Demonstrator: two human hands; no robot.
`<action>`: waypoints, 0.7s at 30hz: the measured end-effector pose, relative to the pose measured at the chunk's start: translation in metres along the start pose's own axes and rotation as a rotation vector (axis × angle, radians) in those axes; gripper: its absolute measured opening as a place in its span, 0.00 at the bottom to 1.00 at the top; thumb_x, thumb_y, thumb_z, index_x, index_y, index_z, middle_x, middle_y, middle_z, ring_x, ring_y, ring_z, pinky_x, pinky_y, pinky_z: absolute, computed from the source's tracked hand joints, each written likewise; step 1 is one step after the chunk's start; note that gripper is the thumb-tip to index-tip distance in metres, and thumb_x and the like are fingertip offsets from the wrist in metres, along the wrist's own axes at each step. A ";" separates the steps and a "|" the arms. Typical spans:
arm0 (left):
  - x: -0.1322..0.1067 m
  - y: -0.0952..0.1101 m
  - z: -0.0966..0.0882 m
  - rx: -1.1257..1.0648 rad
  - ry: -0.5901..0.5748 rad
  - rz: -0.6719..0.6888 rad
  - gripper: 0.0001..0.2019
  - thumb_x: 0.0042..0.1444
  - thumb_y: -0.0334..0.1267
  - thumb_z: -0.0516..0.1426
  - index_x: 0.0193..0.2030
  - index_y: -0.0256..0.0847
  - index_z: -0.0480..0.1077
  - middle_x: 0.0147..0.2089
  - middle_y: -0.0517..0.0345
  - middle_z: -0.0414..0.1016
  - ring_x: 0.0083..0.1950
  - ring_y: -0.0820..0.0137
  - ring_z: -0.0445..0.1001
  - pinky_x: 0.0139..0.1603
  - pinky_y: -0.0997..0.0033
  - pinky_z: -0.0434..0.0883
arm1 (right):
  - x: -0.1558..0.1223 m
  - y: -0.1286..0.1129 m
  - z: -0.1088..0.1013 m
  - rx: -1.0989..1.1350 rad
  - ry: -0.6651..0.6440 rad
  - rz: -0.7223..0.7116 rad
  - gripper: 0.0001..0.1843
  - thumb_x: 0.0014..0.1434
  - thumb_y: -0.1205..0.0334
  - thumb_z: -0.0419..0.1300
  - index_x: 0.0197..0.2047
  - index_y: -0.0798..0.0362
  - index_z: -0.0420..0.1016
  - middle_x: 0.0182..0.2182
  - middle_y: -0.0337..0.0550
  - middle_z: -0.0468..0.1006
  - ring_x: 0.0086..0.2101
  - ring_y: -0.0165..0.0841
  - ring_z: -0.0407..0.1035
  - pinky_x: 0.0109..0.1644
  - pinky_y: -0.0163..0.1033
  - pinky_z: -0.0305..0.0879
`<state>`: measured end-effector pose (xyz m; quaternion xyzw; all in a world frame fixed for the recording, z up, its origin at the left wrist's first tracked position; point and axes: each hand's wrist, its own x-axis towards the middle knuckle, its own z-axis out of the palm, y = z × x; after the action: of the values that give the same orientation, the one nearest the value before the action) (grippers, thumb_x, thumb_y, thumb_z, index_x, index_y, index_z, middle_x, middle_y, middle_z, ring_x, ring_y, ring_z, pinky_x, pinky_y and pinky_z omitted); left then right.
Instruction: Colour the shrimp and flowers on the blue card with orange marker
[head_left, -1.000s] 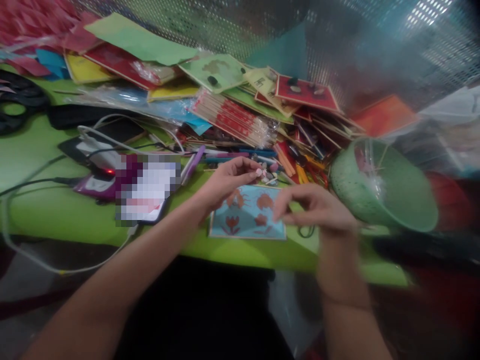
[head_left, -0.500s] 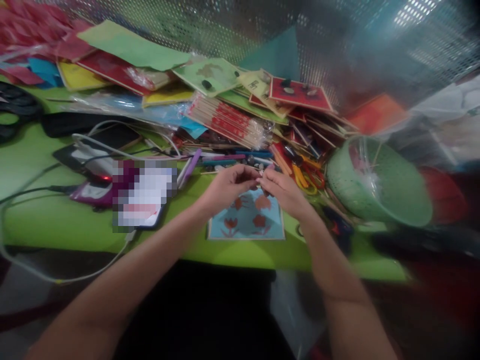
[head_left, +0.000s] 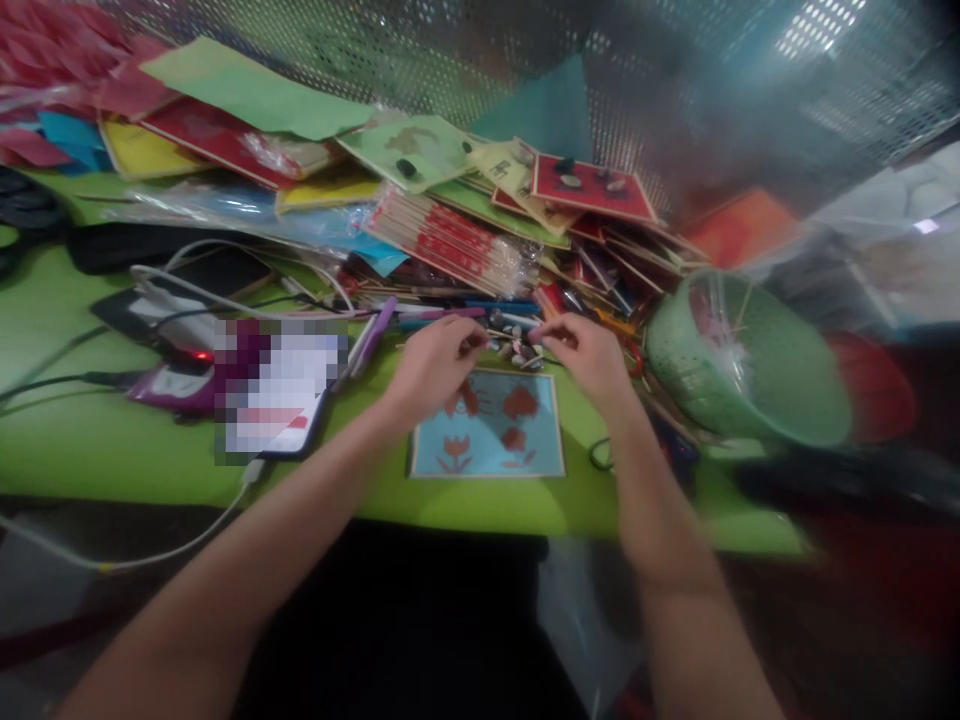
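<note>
A light blue card [head_left: 491, 462] with reddish-brown flower and crab-like pictures lies flat on the green table. Just beyond its far edge is a small heap of pebbles [head_left: 517, 350], grey, white and pinkish. My left hand [head_left: 439, 362] hovers over the card's upper left corner, its thumb and fingertips pinched together beside the pebbles. To the right of the heap, my right hand [head_left: 589, 355] is also closed in a pinch. Whatever sits in either pinch is too small and blurred to make out.
A phone [head_left: 281, 395] with a cable lies to the left, beside a purple power bank [head_left: 176, 385]. At the right stands a green basket [head_left: 795, 370]. Behind are pens [head_left: 375, 335], bundled sticks [head_left: 450, 240] and stacked coloured cards [head_left: 592, 188]. Orange scissors [head_left: 634, 350] lie near my right hand.
My hands were together above the card and have moved apart, left hand leftward and right hand rightward. The pebble heap between them now shows more fully.
</note>
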<state>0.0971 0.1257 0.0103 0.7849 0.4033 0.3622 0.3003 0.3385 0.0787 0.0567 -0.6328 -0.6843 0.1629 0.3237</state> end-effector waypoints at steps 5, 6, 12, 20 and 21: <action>-0.001 -0.003 0.005 0.166 -0.062 0.053 0.10 0.62 0.34 0.55 0.39 0.42 0.79 0.45 0.47 0.80 0.50 0.55 0.75 0.57 0.54 0.69 | 0.006 0.016 0.023 -0.222 -0.065 -0.078 0.03 0.61 0.62 0.68 0.39 0.49 0.83 0.38 0.45 0.83 0.42 0.40 0.75 0.46 0.42 0.65; 0.000 -0.004 0.005 0.173 -0.071 0.057 0.10 0.61 0.34 0.55 0.38 0.42 0.79 0.44 0.46 0.80 0.50 0.54 0.74 0.59 0.52 0.68 | 0.007 0.019 0.027 -0.248 -0.076 -0.084 0.03 0.62 0.61 0.68 0.38 0.49 0.83 0.39 0.46 0.83 0.44 0.41 0.75 0.47 0.42 0.65; -0.001 0.002 0.002 0.156 -0.054 0.074 0.15 0.62 0.33 0.54 0.49 0.41 0.81 0.51 0.44 0.81 0.56 0.53 0.74 0.63 0.50 0.67 | 0.004 0.015 0.024 -0.244 -0.036 -0.069 0.05 0.64 0.59 0.66 0.39 0.50 0.81 0.41 0.46 0.83 0.43 0.41 0.76 0.47 0.42 0.67; -0.003 0.007 0.008 -0.666 -0.200 -0.272 0.17 0.62 0.52 0.62 0.52 0.45 0.81 0.44 0.52 0.84 0.42 0.63 0.81 0.43 0.64 0.75 | -0.016 -0.023 0.026 -0.109 0.120 -0.399 0.04 0.66 0.63 0.64 0.44 0.47 0.79 0.42 0.44 0.86 0.46 0.40 0.79 0.53 0.45 0.72; -0.004 0.007 0.008 -0.736 -0.214 -0.318 0.18 0.60 0.53 0.65 0.51 0.45 0.81 0.44 0.52 0.85 0.41 0.64 0.81 0.41 0.66 0.74 | -0.017 -0.025 0.029 -0.108 0.132 -0.433 0.04 0.66 0.64 0.63 0.43 0.47 0.79 0.42 0.45 0.85 0.47 0.40 0.78 0.54 0.46 0.72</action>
<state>0.1052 0.1174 0.0103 0.5863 0.3298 0.3477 0.6531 0.3005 0.0641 0.0476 -0.4969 -0.7892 0.0112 0.3607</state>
